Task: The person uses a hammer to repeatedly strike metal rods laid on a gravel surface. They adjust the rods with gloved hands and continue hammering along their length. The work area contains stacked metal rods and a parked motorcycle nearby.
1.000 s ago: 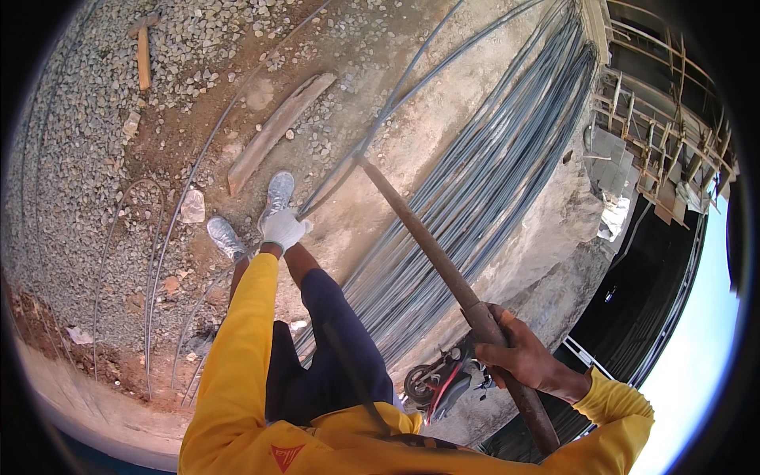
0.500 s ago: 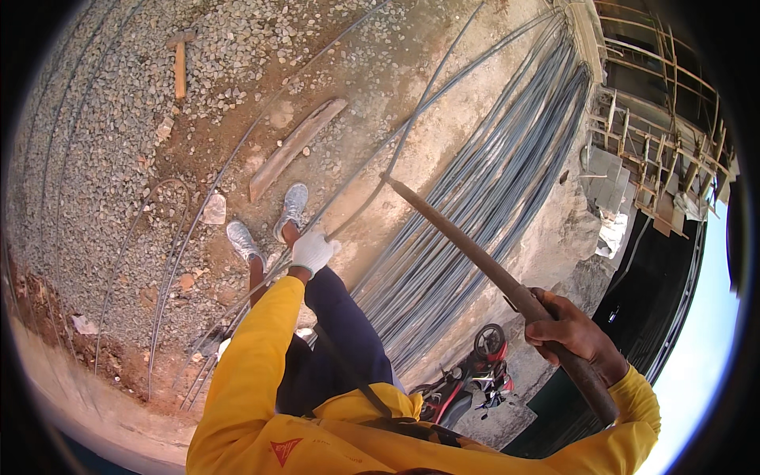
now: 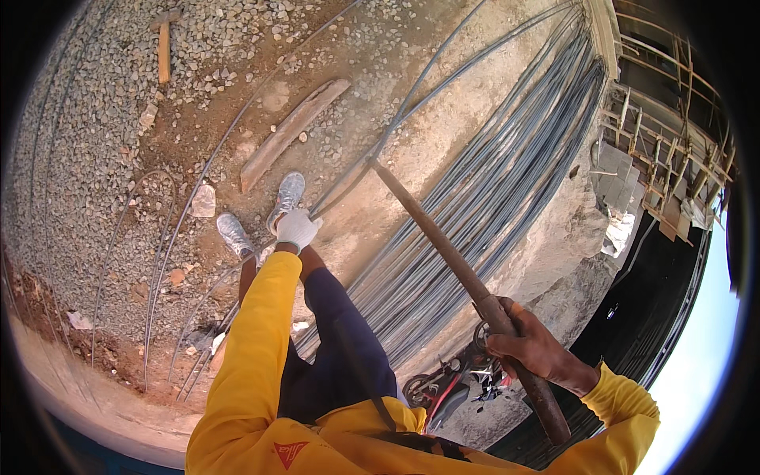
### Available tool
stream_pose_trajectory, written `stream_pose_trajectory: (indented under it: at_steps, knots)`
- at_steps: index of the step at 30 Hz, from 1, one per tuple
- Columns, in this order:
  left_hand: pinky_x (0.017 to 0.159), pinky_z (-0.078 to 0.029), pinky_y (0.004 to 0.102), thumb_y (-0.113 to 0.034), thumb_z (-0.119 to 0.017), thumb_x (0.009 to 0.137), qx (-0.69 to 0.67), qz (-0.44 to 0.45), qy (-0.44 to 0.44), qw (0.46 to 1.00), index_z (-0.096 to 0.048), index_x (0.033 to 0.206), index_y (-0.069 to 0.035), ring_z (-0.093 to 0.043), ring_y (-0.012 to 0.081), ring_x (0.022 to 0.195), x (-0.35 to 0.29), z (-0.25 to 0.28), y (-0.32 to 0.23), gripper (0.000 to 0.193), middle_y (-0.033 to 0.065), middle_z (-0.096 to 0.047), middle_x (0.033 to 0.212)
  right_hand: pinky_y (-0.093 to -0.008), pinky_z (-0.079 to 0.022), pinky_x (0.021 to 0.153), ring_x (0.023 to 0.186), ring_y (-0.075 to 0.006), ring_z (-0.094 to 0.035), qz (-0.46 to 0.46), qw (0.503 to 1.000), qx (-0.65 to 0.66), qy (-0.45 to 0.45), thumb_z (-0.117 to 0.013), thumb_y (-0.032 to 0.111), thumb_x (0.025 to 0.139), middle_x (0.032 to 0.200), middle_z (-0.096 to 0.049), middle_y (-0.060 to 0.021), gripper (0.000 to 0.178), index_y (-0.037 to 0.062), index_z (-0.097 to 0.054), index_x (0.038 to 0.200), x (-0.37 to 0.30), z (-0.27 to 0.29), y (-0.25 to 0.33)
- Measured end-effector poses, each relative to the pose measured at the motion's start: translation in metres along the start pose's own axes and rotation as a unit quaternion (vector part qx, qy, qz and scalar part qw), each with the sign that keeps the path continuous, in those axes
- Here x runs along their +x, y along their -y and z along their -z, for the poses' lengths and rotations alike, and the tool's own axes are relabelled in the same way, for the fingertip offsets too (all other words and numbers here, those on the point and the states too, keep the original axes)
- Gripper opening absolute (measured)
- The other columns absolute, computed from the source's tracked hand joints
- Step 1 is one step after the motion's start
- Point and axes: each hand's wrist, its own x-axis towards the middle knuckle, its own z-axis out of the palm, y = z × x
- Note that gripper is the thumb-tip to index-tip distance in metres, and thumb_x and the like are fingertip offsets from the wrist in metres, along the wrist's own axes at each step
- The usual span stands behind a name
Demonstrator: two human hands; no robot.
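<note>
Free ground (image 3: 352,228) between left hand (image 3: 298,229) and bundle (image 3: 514,174). Pipe (image 3: 443,247) slants across bundle, obstructing reach over it. Bar (image 3: 341,191) bounds gap's far side; plank (image 3: 293,136) lies beyond.

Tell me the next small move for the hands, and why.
Perhaps steady the pipe with the right hand and check its tip: it appears to meet the rod, but the seating is unclear, while the gloved left hand seems to grip that rod.
</note>
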Motion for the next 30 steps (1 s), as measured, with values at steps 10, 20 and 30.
stream_pose_trajectory:
  at_steps: [10, 20, 30]
  knots:
    - [0.091, -0.058, 0.0513, -0.058, -0.067, 0.093, -0.015, 0.010, 0.000, 1.000, -0.080, 0.107, -0.003, -0.075, 0.0417, 0.104, 0.042, -0.051, 0.014, 0.058, 0.0243, -0.078, 0.107, -0.0283, -0.051, 0.046, 0.051, -0.0110, -0.059, -0.025, 0.998, 0.041, -0.026, -0.068, 0.010, 0.098, 0.082, -0.060, -0.0025, 0.062, -0.0028, -0.039, 0.152, 0.058, -0.007, -0.028]
    - [0.093, -0.058, 0.0523, -0.057, -0.068, 0.093, -0.016, 0.079, 0.020, 0.997, -0.080, 0.110, -0.002, -0.074, 0.0442, 0.105, 0.121, -0.110, 0.067, 0.059, 0.0285, -0.076, 0.110, -0.0249, -0.049, 0.045, 0.051, -0.0082, -0.057, -0.018, 0.999, 0.043, -0.004, -0.064, 0.005, 0.099, 0.082, -0.058, -0.0012, 0.061, -0.0016, -0.037, 0.154, 0.212, 0.012, -0.040]
    - [0.086, -0.060, 0.0535, -0.047, -0.073, 0.090, 0.035, 0.105, 0.035, 0.993, -0.075, 0.108, -0.003, -0.077, 0.0425, 0.099, 0.091, -0.108, 0.017, 0.048, 0.0257, -0.078, 0.103, -0.0279, -0.047, 0.043, 0.050, -0.0090, -0.057, 0.011, 0.995, 0.082, 0.056, -0.070, 0.008, 0.098, 0.074, -0.056, 0.0009, 0.071, -0.0005, -0.033, 0.158, 0.204, 0.066, -0.120]
